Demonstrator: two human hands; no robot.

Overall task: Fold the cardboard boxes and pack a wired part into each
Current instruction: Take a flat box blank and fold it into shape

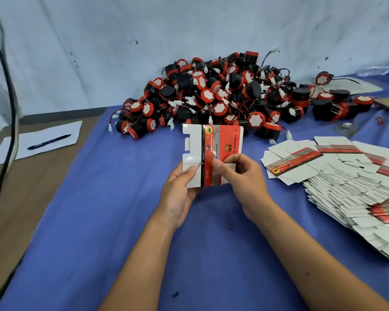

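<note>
Two hands are holding one flat cardboard box (pixel 211 153) above the blue cloth (pixel 121 221). I am seeing my left hand (pixel 180 194) pinching its white edge, and my right hand (pixel 240 178) pinching the shiny red side. Round black-and-red wired parts (pixel 222 95) are lying piled behind it. Flat boxes (pixel 350 185) are lying stacked on the right.

Pretty bright and even, soft diffuse light, barely any hard shadows. Small sheen on the glossy carton blank (pixel 212 153). Wide-angle lens bends the black cable (pixel 8 104) at the left edge. Everything looks a bit soft and compressed, and the print is unreadable.
</note>
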